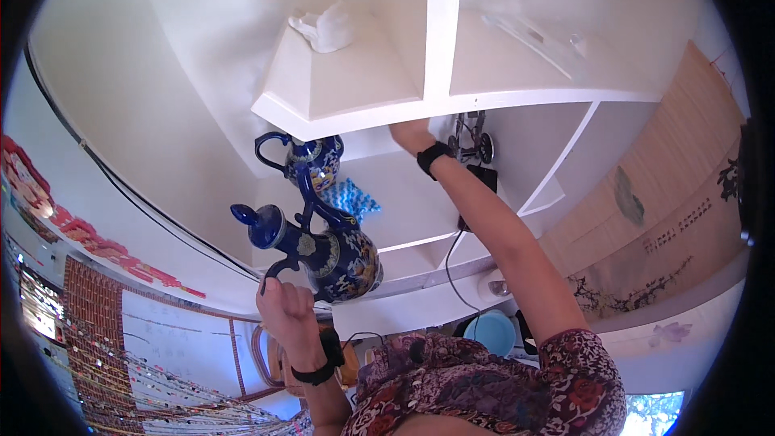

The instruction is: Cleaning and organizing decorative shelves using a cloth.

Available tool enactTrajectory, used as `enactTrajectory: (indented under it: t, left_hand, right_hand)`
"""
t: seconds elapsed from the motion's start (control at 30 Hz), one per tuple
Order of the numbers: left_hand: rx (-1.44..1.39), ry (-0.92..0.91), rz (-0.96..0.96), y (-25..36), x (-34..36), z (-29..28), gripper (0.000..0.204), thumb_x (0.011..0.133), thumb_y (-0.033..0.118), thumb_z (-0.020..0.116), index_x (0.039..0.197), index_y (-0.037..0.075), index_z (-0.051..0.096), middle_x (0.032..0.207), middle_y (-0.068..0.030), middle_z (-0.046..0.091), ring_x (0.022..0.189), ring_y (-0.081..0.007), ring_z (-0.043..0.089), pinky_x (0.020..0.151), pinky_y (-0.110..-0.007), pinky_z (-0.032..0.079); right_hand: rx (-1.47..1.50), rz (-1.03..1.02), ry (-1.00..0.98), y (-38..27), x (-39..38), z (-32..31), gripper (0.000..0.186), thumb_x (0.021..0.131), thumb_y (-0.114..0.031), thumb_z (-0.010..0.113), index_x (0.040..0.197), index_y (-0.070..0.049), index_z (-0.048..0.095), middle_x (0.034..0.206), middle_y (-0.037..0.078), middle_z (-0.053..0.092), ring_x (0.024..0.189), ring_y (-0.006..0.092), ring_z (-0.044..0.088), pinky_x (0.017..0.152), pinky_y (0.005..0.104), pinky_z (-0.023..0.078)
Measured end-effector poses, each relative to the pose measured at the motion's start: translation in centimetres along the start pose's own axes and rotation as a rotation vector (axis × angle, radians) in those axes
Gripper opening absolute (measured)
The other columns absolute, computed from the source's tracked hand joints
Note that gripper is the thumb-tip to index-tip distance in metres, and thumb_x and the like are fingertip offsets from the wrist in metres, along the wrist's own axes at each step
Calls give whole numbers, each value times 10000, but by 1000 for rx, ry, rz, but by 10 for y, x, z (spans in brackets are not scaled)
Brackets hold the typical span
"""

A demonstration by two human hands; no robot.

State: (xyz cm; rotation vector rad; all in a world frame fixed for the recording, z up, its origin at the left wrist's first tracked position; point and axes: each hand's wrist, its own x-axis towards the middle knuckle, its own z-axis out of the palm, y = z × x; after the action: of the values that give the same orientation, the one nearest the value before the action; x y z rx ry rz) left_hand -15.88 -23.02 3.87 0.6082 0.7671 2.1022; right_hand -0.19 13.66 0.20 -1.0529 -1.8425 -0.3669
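A tall dark-blue teapot (343,262) with a flowered pattern and a knobbed lid (265,224) is tilted in the air in front of the shelves. My left hand (286,307) is closed around its curved handle. Behind it, a second blue flowered pot (315,161) stands on the lower shelf (412,202), beside a blue-and-white patterned cloth (352,199). My right hand (413,137) reaches into that compartment beneath the upper shelf. The shelf edge hides its fingers, so whatever they touch cannot be seen.
White shelf boards (367,117) overhang the lower compartment. Right of my right wrist are a small dark wheeled model (470,136) and a black box with a hanging cable (464,299). A white ornament (324,28) sits on the upper shelf; below is a light-blue basin (492,333).
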Motion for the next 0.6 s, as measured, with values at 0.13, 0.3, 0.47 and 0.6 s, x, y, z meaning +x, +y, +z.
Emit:
enactTrajectory:
  t: [0.13, 0.3, 0.47, 0.6]
  left_hand:
    - [9, -66, -11, -1, 0, 4, 413, 964, 247, 422, 589, 160, 274, 459, 65, 185, 381, -56, 133, 391, -248, 149]
    - [2, -3, -17, -1, -2, 5, 413, 967, 244, 413, 588, 156, 275, 458, 63, 192, 379, -57, 135, 389, -247, 150]
    - [11, -64, -28, -5, -2, 10, 415, 967, 246, 414, 587, 153, 275, 459, 61, 198, 376, -57, 138, 386, -247, 149]
    - [29, -19, -1, -1, -3, 0, 413, 965, 245, 417, 586, 153, 279, 457, 60, 192, 375, -58, 139, 384, -246, 148]
  right_hand:
    - [65, 143, 17, 40, -2, 14, 307, 824, -232, 535, 1070, -66, 612, 1031, 200, 601, 992, 355, 542, 814, 479, 394]
    - [6, 178, 104, -23, -15, 38, 273, 791, -151, 537, 1022, -32, 622, 1048, 205, 576, 1039, 384, 515, 749, 486, 420]
    - [74, 277, -227, -63, -55, 14, 557, 746, -1, 521, 1242, 126, 302, 1245, 364, 317, 1008, 482, 485, 858, 429, 465]
    - [517, 708, -167, -78, -34, -10, 726, 723, 11, 569, 1294, 193, 159, 1231, 329, 320, 1077, 450, 444, 906, 397, 419]
